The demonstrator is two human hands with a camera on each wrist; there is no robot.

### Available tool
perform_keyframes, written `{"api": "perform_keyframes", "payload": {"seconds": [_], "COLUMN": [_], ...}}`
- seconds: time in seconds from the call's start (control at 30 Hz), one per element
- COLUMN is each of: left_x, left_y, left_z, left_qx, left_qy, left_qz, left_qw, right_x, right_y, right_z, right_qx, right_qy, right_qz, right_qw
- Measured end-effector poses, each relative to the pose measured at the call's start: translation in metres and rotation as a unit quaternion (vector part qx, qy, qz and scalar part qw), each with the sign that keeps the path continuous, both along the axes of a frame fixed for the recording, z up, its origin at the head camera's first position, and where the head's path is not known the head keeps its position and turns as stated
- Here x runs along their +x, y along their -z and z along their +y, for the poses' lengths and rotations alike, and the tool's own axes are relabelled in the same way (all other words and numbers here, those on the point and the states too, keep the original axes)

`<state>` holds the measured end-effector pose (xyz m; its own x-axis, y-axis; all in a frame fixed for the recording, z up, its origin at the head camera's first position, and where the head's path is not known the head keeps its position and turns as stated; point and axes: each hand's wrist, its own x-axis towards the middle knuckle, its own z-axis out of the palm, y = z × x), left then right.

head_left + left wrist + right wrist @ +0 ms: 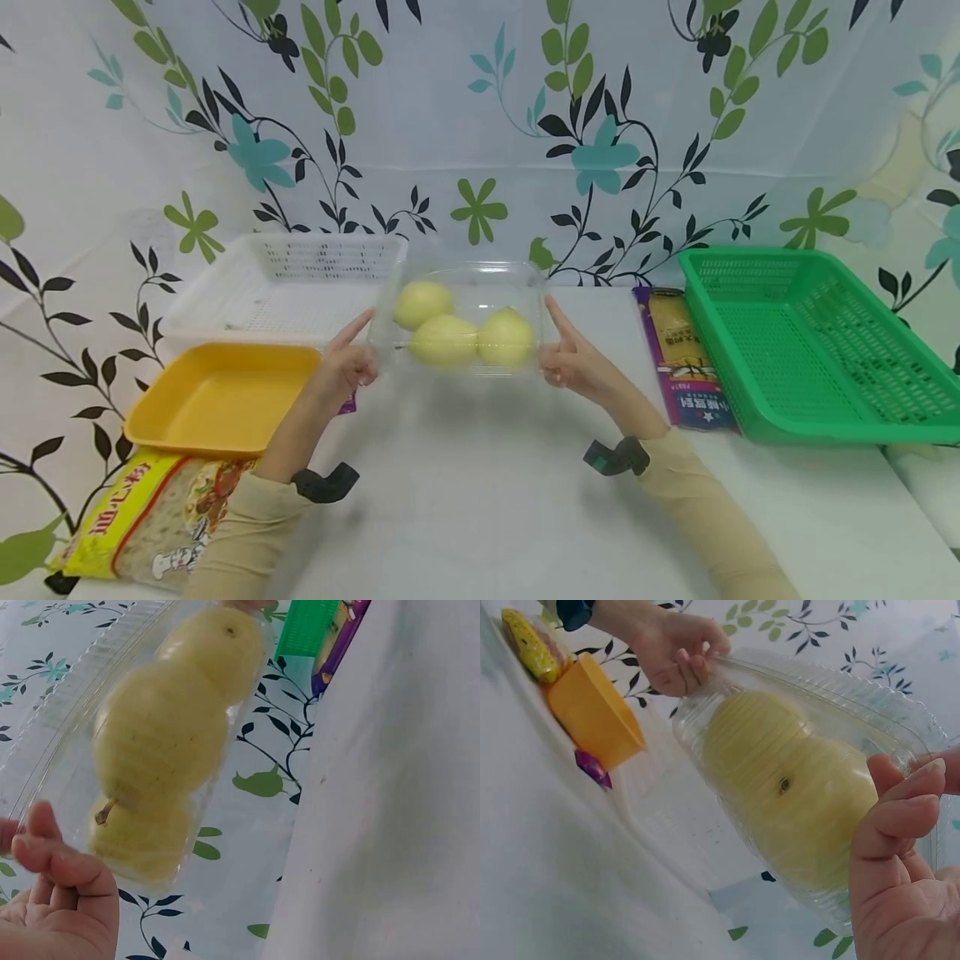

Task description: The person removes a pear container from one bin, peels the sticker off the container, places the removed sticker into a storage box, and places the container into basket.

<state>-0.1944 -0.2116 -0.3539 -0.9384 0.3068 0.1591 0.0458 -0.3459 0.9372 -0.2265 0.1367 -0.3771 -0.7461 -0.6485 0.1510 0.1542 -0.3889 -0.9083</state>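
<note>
Both hands, left (347,367) and right (572,363), grip the ends of the clear pear box (461,317), holding it level just above the bench (480,500), likely so the three pears (444,340) don't roll around.

White basket (285,279), yellow tray (217,400) — green basket (810,358), pasta packet (686,367).

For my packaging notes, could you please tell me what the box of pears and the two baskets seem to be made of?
The box looks like thin clear plastic, glossy: the pears show through it, and its walls are ribbed. The white basket and green basket look like moulded rigid plastic with a slight sheen, judging by their even perforated grids. Both hands hold the box at its ends.
</note>
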Motion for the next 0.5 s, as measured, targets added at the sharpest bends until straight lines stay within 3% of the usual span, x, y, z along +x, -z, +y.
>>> {"api": "perform_keyframes", "payload": {"seconds": [0.13,0.27,0.5], "left_x": [-0.003,-0.006,-0.012], "left_y": [-0.007,-0.013,-0.019], "left_z": [-0.006,-0.015,-0.036], "left_qx": [0.077,0.125,0.144], "left_qy": [-0.065,-0.099,-0.090], "left_qz": [-0.050,-0.087,-0.079], "left_qw": [0.9937,0.9834,0.9823], "right_x": [-0.007,-0.011,-0.018], "right_y": [-0.009,-0.017,-0.022], "right_z": [-0.020,-0.038,-0.061], "right_qx": [0.011,-0.004,-0.011], "right_qy": [0.010,0.011,0.011], "right_qz": [-0.003,-0.021,-0.035], "right_qw": [1.000,1.000,0.999]}}
